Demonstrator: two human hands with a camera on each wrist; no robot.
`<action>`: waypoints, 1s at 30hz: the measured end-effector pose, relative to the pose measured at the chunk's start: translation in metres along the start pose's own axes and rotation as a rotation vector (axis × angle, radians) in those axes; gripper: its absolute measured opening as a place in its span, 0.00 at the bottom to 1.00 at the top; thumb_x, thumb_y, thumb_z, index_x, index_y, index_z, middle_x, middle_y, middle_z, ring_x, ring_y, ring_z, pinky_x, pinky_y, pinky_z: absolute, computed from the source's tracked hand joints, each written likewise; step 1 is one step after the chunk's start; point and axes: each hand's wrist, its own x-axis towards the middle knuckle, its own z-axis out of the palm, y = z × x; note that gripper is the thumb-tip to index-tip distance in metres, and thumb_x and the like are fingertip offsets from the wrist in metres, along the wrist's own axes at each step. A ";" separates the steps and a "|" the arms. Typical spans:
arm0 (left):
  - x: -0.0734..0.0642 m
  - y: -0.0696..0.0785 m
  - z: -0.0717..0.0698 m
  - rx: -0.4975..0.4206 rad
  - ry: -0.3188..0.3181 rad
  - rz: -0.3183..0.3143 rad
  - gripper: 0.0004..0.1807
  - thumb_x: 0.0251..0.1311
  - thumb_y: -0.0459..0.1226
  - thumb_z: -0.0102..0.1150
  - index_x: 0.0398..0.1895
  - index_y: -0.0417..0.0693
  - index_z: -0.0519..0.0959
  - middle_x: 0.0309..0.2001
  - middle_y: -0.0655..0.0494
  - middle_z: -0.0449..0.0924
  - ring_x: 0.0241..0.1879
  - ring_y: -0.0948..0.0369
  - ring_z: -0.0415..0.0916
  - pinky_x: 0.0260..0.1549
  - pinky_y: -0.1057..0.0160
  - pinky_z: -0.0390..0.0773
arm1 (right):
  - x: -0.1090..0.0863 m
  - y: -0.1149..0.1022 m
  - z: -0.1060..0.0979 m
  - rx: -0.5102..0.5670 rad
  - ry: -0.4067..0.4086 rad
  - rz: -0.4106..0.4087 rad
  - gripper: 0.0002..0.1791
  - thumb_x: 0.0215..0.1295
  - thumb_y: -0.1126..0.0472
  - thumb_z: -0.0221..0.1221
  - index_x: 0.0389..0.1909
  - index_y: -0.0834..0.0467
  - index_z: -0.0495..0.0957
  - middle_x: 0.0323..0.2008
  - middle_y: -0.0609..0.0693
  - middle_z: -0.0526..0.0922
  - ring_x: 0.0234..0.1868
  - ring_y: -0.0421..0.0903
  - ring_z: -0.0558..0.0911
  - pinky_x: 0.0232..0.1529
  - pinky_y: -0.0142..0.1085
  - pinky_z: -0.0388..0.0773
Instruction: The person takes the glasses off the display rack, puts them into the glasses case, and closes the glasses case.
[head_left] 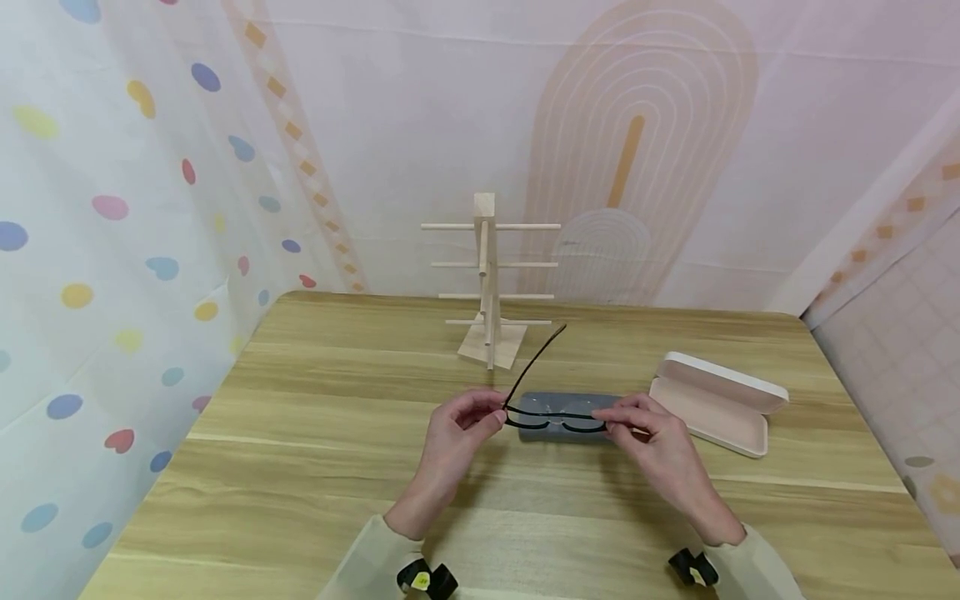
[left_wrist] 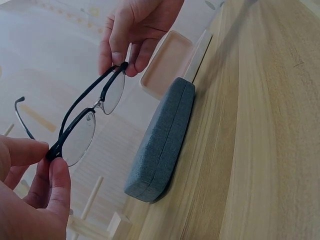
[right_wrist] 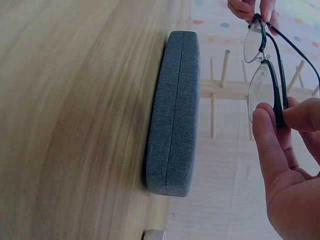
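Both hands hold a pair of eyeglasses (head_left: 555, 414) with dark upper rims and clear lenses. My left hand (head_left: 459, 437) pinches one end of the frame at the hinge, and that side's temple sticks out away from me. At the other end, the thumb and fingers of my right hand (head_left: 663, 446) pinch the frame, where the other temple lies folded along the lenses. Beneath the glasses, apart from them, a closed blue-grey fabric glasses case (left_wrist: 162, 140) lies on the table. The right wrist view shows the eyeglasses (right_wrist: 272, 75) from the right-hand end.
To the right a white glasses case (head_left: 720, 408) with a pale pink lining lies with its lid up. A wooden rack (head_left: 486, 275) with several pegs stands at the back of the wooden table (head_left: 315, 467). Patterned curtains (head_left: 420, 108) hang behind.
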 end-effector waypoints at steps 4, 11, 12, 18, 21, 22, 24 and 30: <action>-0.001 0.000 0.000 0.014 0.014 -0.006 0.09 0.62 0.25 0.66 0.45 0.33 0.86 0.45 0.44 0.87 0.40 0.60 0.81 0.38 0.70 0.80 | 0.000 -0.001 0.000 0.004 0.001 -0.002 0.15 0.66 0.76 0.62 0.45 0.57 0.90 0.43 0.49 0.82 0.42 0.36 0.81 0.43 0.25 0.82; -0.001 0.000 0.001 0.024 0.026 -0.008 0.09 0.61 0.25 0.67 0.44 0.34 0.88 0.46 0.45 0.88 0.41 0.60 0.82 0.38 0.70 0.80 | 0.000 -0.001 0.001 -0.002 0.001 0.004 0.15 0.67 0.76 0.62 0.45 0.57 0.90 0.43 0.49 0.82 0.42 0.38 0.81 0.43 0.25 0.82; -0.001 0.000 0.001 0.025 0.026 -0.010 0.09 0.61 0.25 0.67 0.44 0.34 0.88 0.46 0.45 0.88 0.41 0.60 0.82 0.38 0.70 0.80 | 0.000 -0.001 0.001 -0.003 0.002 0.005 0.15 0.67 0.76 0.62 0.45 0.57 0.90 0.43 0.49 0.82 0.42 0.37 0.81 0.43 0.25 0.82; -0.001 -0.001 0.000 0.039 0.022 -0.012 0.09 0.60 0.23 0.66 0.43 0.35 0.89 0.45 0.44 0.88 0.40 0.59 0.82 0.38 0.70 0.80 | 0.000 -0.002 0.001 -0.003 0.005 0.002 0.16 0.66 0.77 0.61 0.45 0.58 0.90 0.43 0.49 0.82 0.42 0.36 0.81 0.43 0.26 0.82; -0.001 -0.001 0.000 0.051 0.018 -0.002 0.09 0.59 0.24 0.68 0.42 0.35 0.89 0.44 0.45 0.88 0.40 0.62 0.82 0.38 0.70 0.80 | -0.001 -0.002 0.001 0.000 0.005 0.000 0.16 0.66 0.78 0.60 0.45 0.58 0.90 0.43 0.49 0.82 0.42 0.36 0.82 0.43 0.26 0.83; -0.001 -0.001 0.000 0.056 0.015 0.000 0.09 0.59 0.24 0.68 0.42 0.35 0.89 0.44 0.45 0.88 0.40 0.62 0.82 0.38 0.70 0.80 | -0.001 -0.002 0.001 0.001 0.005 0.001 0.17 0.66 0.78 0.60 0.45 0.58 0.90 0.43 0.49 0.82 0.42 0.36 0.82 0.43 0.26 0.83; -0.001 -0.002 -0.001 0.063 0.011 -0.001 0.09 0.59 0.24 0.68 0.42 0.36 0.90 0.44 0.45 0.88 0.41 0.62 0.83 0.38 0.70 0.81 | -0.001 -0.002 0.001 0.003 0.006 0.002 0.17 0.66 0.78 0.60 0.45 0.58 0.90 0.43 0.48 0.82 0.42 0.36 0.82 0.43 0.26 0.82; -0.001 -0.002 -0.002 0.087 -0.004 -0.011 0.09 0.59 0.24 0.67 0.41 0.40 0.91 0.44 0.49 0.88 0.43 0.60 0.83 0.38 0.69 0.81 | -0.001 -0.003 0.001 0.005 0.011 -0.003 0.17 0.66 0.77 0.60 0.45 0.57 0.90 0.43 0.48 0.82 0.42 0.36 0.82 0.43 0.26 0.82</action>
